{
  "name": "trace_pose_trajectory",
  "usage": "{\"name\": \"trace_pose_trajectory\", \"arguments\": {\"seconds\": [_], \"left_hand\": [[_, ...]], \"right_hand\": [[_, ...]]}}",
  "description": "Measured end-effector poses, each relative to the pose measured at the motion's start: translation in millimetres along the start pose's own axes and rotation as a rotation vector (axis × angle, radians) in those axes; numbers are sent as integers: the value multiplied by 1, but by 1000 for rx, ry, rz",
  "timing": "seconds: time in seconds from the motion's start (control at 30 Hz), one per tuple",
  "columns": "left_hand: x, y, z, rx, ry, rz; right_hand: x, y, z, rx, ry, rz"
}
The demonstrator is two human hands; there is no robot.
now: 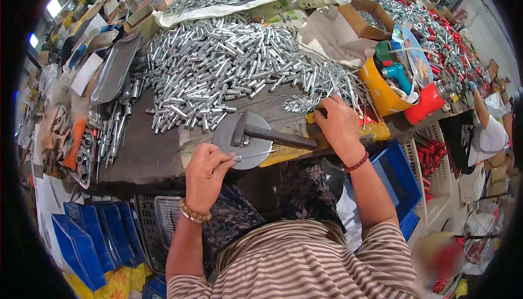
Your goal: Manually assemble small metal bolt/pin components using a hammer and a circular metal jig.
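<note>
"Where is the thin metal rod (259, 154)?"

"Over the near part of the round grey plate (222, 133), close in front of the person, pointing right."

"And the hands?"

"The left hand (204, 174) is at the plate's left edge, wrist low, knuckles up, fingertips turned inward. The right hand (336, 123) reaches farther forward, fingers bent down at the near side of a heap of small metal parts (327, 85)."

"Anything in the way?"

"A hammer (280, 136): its head is on the plate, and its handle slants across the space between the hands. Beyond it spreads a big pile of metal tubes (218, 64). A yellow tub (381, 89) stands to the right, with a red bottle (427, 103) beside it."

"How is the grip?"

"The left thumb and fingers pinch the rod's left end. The right fingertips are curled close together; I can't tell whether they hold anything."
</note>
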State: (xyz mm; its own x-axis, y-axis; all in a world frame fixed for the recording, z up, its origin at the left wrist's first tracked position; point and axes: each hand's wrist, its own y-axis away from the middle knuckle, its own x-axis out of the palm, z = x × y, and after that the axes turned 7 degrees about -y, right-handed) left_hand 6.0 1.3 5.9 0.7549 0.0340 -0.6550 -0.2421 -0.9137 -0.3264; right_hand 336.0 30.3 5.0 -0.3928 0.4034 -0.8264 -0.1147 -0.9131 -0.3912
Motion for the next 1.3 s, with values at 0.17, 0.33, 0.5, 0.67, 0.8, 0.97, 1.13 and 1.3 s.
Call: {"name": "trace_pose_trajectory", "arguments": {"seconds": [0.17,0.33,0.5,0.67,0.8,0.97,1.13,1.3], "left_hand": [[-1,0,-1,-1,-3,0],[-3,-1,-2,9,-15,6],[-1,0,3,43,-44,1],[-1,0,3,73,-88,5],[-1,2,5,86,-139,-7],[-1,2,4,108,-153,-15],[-1,-1,4,114,-153,-15],[-2,-1,2,76,-140,-32]], "right_hand": [[-6,-1,1,-38,-65,24],[-1,-4,-4,-44,-101,40],[-8,4,50,-107,-414,130],[6,19,108,-409,-603,257],[17,21,119,-535,-534,288],[17,21,124,-597,-453,311],[15,17,129,-716,-304,287],[17,26,131,-683,-197,287]]}}
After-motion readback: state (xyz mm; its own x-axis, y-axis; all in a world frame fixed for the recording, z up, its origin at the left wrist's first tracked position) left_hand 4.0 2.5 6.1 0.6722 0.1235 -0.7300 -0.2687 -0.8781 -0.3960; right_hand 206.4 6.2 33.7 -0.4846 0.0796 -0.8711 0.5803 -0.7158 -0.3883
